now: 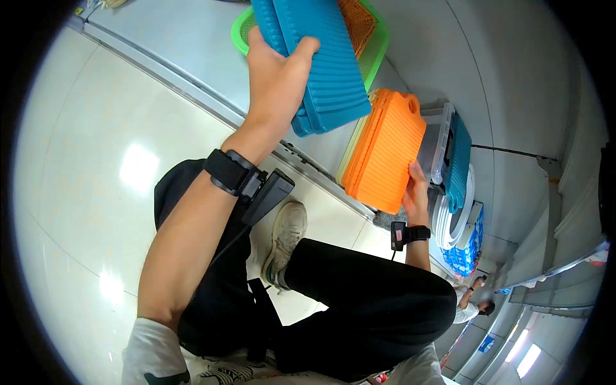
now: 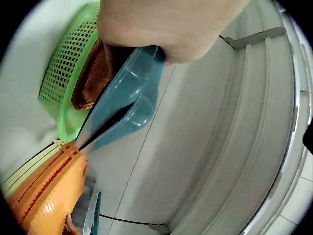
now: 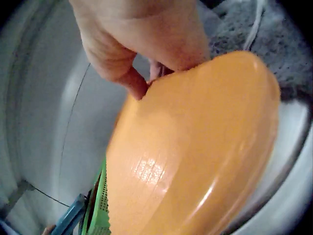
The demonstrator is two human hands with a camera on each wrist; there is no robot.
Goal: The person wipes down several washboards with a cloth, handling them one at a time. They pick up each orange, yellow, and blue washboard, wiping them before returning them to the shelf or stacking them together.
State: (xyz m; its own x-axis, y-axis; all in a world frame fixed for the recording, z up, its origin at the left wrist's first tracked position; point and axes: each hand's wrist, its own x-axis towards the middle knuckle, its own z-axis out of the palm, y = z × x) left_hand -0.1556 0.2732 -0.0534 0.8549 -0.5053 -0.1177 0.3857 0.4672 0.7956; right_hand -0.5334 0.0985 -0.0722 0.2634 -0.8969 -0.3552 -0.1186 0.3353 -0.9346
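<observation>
Two blue ridged plastic washboards point(image 1: 337, 74) are gripped at their near side by my left hand point(image 1: 276, 80), thumb on the upper face. They tilt over a green perforated basket point(image 2: 68, 73) holding a brown woven basket point(image 2: 93, 81). My right hand point(image 1: 416, 192) pinches the edge of an orange washboard point(image 1: 388, 154), thumb bent over the rim in the right wrist view. More orange boards stand stacked against it, with pale yellow boards point(image 2: 29, 169) behind them. In the left wrist view, the blue washboards point(image 2: 127, 103) hide part of the woven basket.
Beyond the orange boards stand a clear plastic box point(image 1: 434, 144), a teal ridged board point(image 1: 458, 163), white round basins point(image 1: 447, 224) and a blue package point(image 1: 467, 250). The shelf's metal edge point(image 1: 192, 90) runs above a tiled floor point(image 1: 83, 167). Another person point(image 1: 470, 301) is farther off.
</observation>
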